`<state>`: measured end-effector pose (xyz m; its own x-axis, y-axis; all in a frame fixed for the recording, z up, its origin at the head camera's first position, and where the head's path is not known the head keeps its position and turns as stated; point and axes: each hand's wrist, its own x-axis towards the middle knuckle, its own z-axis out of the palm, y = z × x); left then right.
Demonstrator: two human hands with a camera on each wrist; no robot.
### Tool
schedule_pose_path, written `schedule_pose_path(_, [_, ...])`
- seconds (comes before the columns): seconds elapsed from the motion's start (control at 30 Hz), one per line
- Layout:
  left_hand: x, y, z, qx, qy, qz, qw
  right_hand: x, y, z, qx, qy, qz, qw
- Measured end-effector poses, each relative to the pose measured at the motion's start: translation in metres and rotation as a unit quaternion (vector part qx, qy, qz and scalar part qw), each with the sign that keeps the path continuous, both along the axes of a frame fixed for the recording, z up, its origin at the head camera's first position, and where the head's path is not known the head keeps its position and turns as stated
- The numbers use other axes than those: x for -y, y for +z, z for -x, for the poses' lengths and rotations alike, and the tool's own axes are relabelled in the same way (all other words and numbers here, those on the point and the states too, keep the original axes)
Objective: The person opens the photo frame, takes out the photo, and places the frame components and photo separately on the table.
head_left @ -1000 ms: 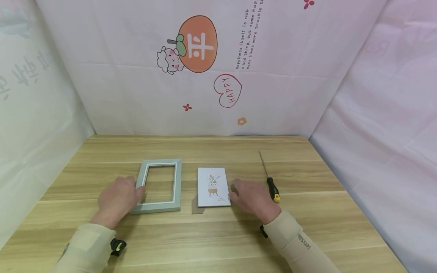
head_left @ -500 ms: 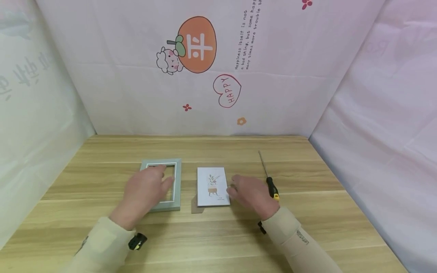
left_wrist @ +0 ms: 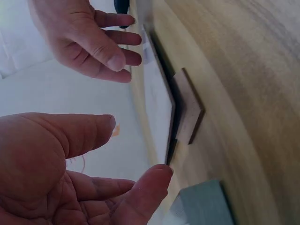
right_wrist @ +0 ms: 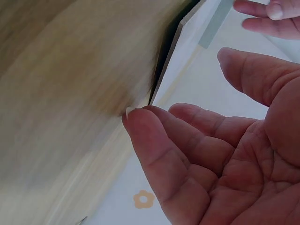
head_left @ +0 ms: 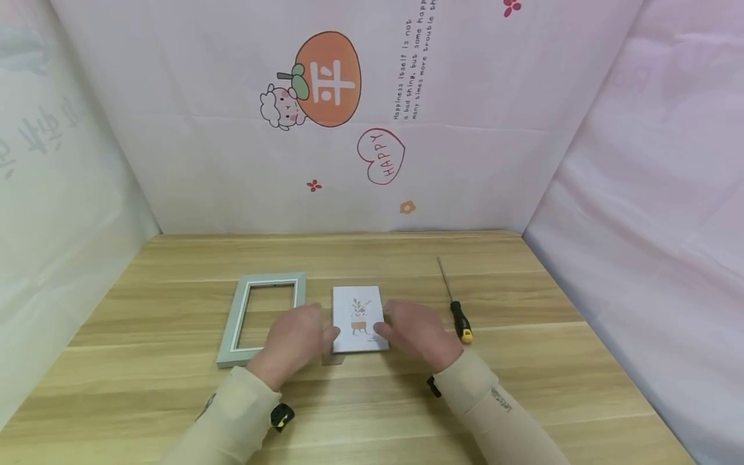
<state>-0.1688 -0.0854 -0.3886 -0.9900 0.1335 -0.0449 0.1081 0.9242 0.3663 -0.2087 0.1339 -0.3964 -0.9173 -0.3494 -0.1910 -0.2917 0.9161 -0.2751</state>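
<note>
A white picture panel [head_left: 351, 303] printed with a potted plant lies mid-table. A thin brown piece [left_wrist: 189, 108] sticks out from under its near left corner. My left hand [head_left: 295, 341] is at the panel's left edge, thumb raised apart from the fingers and a fingertip right at the edge in the left wrist view. On the opposite side my right hand [head_left: 420, 328] hovers by the right edge, fingers loosely bent, holding nothing. Left of the panel lies an empty grey-green picture frame [head_left: 232, 323], its near right part hidden behind my left hand.
A screwdriver [head_left: 460, 321] with a black and yellow handle lies to the right, beyond my right hand. The wooden table [head_left: 360, 413] is bordered at the back and sides by white printed cloth [head_left: 221, 161].
My left hand has let go of the picture frame's left side and moved right across it to the panel's left edge. The right hand has shifted slightly toward the panel.
</note>
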Motion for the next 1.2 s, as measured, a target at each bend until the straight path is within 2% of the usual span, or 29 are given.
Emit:
schedule_pose_path(0.2, [-0.006,-0.012,0.004,0.012,-0.010,-0.005,0.9999,0.001,-0.002,0.002,0.005,0.003,0.004,1.000])
schedule_pose_path(0.43, [-0.012,-0.018,0.006,-0.008,-0.029,-0.031,0.9991,0.005,-0.002,0.002,0.009,0.003,0.002,1.000])
schedule_pose_path(0.87, [-0.019,-0.023,0.011,-0.003,-0.008,-0.043,0.9990,0.009,-0.007,0.002,-0.010,0.031,-0.019,0.999])
schedule_pose_path(1.03, [-0.019,-0.025,0.011,-0.014,-0.009,-0.067,0.9976,0.010,-0.006,0.001,-0.011,0.038,-0.038,0.999])
schedule_pose_path(1.2, [-0.019,-0.028,0.013,-0.013,0.005,-0.095,0.9954,0.010,-0.007,0.000,-0.014,0.035,-0.044,0.998])
